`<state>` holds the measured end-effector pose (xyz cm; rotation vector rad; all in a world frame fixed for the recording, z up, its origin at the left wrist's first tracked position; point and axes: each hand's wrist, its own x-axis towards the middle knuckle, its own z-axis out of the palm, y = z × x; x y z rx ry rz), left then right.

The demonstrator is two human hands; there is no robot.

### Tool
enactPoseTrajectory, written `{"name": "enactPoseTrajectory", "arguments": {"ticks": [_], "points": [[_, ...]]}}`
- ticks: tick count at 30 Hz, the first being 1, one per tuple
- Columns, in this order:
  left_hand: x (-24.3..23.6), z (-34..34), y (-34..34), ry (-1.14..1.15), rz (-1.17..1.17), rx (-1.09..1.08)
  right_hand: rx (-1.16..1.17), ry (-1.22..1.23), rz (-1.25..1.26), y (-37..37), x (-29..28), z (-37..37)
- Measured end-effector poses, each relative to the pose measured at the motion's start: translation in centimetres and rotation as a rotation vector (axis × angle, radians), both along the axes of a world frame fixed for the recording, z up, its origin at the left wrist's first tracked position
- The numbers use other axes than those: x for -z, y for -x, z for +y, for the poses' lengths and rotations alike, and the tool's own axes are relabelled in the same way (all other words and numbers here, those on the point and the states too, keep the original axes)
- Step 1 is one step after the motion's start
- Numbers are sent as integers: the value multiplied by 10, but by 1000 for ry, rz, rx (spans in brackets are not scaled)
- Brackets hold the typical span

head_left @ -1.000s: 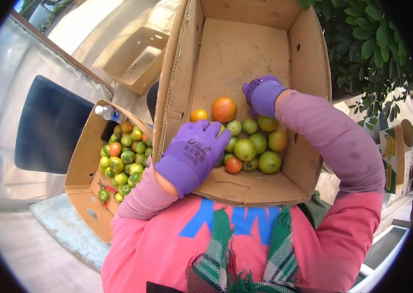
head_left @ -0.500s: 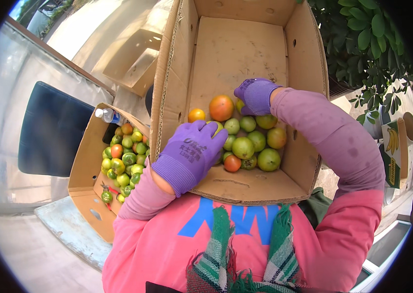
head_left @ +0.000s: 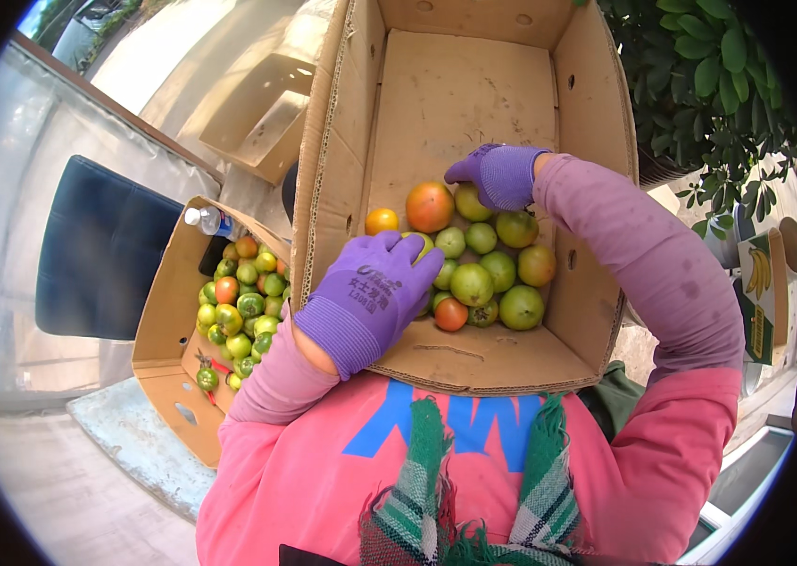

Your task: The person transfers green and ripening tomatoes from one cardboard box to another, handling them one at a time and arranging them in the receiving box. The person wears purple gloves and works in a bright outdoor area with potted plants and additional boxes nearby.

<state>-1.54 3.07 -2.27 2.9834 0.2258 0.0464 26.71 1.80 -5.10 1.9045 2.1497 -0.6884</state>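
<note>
My left hand (head_left: pixel 368 291), in a purple glove, lies palm down over the near left of a heap of tomatoes. Its fingers are stretched out and slightly spread; a yellow-green tomato (head_left: pixel 422 243) shows beside the fingertips. At the heap's far edge is my right hand (head_left: pixel 504 176), gloved alike, its fingers bent and partly hidden. It touches or hangs just over a green tomato (head_left: pixel 471 204) without wrapping round it. An orange-red tomato (head_left: pixel 430 207) sits left of that one. The tomatoes lie in the near half of a large cardboard box (head_left: pixel 460 90).
Left of the box stands a smaller cardboard carton (head_left: pixel 167 330) holding green and reddish tomatoes (head_left: pixel 249 305), a plastic bottle (head_left: pixel 210 223) and red-handled pruning shears (head_left: pixel 216 366). Beyond it is a dark blue panel (head_left: pixel 101 250). A leafy plant (head_left: pixel 700 85) overhangs the right side.
My right hand has shifted slightly right, uncovering more of the green tomato under it. My left hand has hardly moved.
</note>
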Motion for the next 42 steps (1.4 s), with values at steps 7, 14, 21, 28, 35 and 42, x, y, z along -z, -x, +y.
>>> {"name": "enactPoseTrajectory", "arguments": {"ticks": [7,14,21,28,35,42], "points": [[0,0,-3,-51,70,1,166,-505,105,-5,-30,-9],[6,-1,-2,-44,-3,15,140,-770,85,59,-71,-126],[-29,13,9,194,-391,110,-68,-445,-190,76,-28,-135],[-10,107,123,589,-932,-708,42,-393,-110,81,-33,-146],[141,175,213,273,-145,-988,90,-345,-61,81,-50,-143],[176,186,176,202,122,-887,69,-425,-38,78,-42,-148]]}}
